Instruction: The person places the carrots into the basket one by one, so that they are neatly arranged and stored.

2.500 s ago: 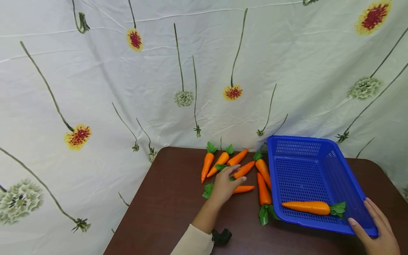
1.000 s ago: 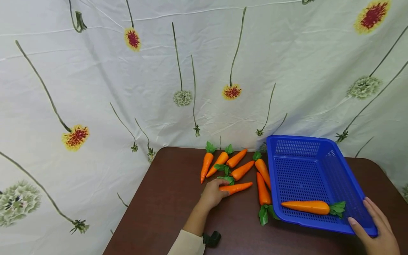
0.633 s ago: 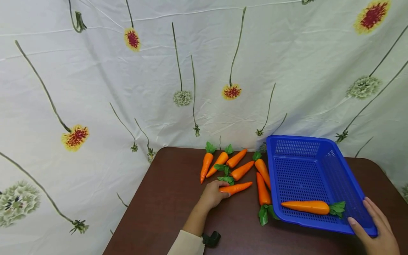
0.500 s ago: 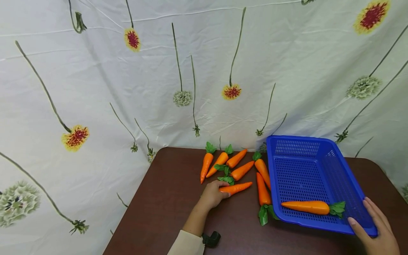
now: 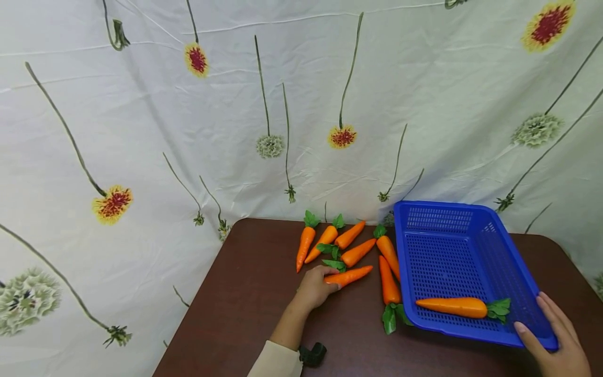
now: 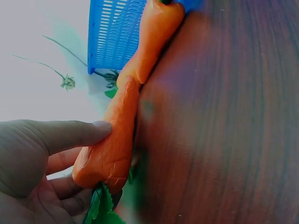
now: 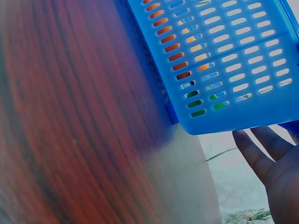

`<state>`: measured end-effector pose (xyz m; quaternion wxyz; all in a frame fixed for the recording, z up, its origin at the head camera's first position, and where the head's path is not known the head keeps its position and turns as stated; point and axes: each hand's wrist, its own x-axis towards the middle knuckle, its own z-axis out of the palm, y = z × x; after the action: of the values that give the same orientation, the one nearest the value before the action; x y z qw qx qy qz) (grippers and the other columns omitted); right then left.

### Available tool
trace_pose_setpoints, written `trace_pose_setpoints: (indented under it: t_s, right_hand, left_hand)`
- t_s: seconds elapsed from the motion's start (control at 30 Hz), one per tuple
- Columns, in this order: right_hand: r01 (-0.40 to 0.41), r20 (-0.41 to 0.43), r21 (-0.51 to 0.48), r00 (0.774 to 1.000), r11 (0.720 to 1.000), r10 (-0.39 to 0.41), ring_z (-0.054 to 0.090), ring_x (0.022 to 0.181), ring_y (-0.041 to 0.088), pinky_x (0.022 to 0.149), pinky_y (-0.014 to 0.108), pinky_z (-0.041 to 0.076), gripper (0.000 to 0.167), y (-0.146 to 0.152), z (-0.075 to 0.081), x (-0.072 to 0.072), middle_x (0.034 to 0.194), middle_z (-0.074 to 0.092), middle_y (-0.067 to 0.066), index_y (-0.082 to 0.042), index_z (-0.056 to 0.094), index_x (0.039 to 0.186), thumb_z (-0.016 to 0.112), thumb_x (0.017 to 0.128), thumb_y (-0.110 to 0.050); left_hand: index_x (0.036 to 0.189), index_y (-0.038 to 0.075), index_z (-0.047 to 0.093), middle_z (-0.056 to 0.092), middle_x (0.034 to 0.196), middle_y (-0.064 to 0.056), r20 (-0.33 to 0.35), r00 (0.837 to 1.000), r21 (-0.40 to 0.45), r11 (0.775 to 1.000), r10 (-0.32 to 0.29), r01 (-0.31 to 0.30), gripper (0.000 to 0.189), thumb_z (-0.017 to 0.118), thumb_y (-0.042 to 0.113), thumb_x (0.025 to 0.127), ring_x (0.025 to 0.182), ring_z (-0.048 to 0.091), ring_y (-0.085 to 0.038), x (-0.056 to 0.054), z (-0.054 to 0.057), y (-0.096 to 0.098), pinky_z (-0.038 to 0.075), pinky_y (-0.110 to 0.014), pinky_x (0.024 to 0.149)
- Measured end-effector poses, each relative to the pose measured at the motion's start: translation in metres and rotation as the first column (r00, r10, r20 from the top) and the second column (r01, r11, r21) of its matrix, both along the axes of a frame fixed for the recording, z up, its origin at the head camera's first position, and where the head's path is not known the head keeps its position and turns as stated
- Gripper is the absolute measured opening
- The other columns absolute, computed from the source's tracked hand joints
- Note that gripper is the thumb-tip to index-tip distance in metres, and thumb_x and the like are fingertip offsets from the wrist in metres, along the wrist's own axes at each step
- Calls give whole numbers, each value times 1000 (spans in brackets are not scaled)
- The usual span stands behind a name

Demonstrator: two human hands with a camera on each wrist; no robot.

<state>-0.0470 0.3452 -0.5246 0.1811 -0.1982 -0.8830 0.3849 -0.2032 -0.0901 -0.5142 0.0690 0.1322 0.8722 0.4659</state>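
Note:
My left hand [image 5: 314, 288] holds an orange toy-like carrot [image 5: 354, 275] near its thick, leafy end. In the left wrist view the thumb [image 6: 77, 134] presses on top of this carrot, with the fingers partly hidden behind it. Its pointed end faces the blue plastic basket [image 5: 513, 262]. At the basket's near right corner, my right hand [image 5: 560, 340] rests with straight fingers spread along the rim and the thumb over the near side. Inside the basket, one carrot [image 5: 452, 307] lies along the near wall, leaves to the right.
Several carrots lie on the brown table [image 5: 249, 293], such as one [image 5: 306, 243] at the back left. Two more, including this carrot [image 5: 389, 283], lie close against the basket's left side. A flowered white cloth [image 5: 226, 120] hangs behind the table.
My left hand has come back and left from over the pile and taken hold of the near carrot. Its tip has just risen slightly. My right hand and the basket stay put.

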Motion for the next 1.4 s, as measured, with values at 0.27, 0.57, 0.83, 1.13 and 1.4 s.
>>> trace_pose_setpoints:
  t_s: [0.27,0.57,0.83,1.13,1.4]
  right_hand:
    - [-5,17,-14,1000,1000,6,6,158,32,128,42,2,77,0,1,0,172,6,1,-13,20,162,62,99,-27]
    - [-21,21,-6,1000,1000,22,4,158,36,127,57,3,78,1,1,-1,171,8,12,-10,18,162,61,100,-26]
    - [-25,30,-16,999,1000,25,4,157,39,125,62,4,79,2,1,-1,171,7,14,-10,17,162,61,100,-27]
    - [-14,26,-11,1000,1000,14,6,157,38,126,59,4,78,2,1,-1,171,9,13,-10,18,162,62,99,-27]
    - [-21,27,-8,999,1000,21,4,158,34,127,57,3,78,3,0,-2,172,8,12,-11,18,163,61,99,-27]
  left_hand:
    - [102,19,79,69,105,3,-87,996,47,998,-35,39,12,76,21,90,84,56,-12,1,13,-1,49,-24,74]
    - [95,17,79,66,90,5,-97,995,-3,1000,-22,22,8,77,18,88,82,55,-14,1,31,0,47,-25,73]
    - [126,17,73,68,132,-5,-84,995,-41,997,59,-63,37,77,25,90,121,62,-24,7,51,3,52,-44,99]
    - [123,23,73,70,125,2,-171,985,21,999,36,-33,33,77,29,91,110,63,-17,9,63,15,53,-34,93]
    - [125,21,72,70,124,2,-130,991,-9,999,32,-34,37,77,32,90,98,60,-15,15,76,26,49,-28,81]
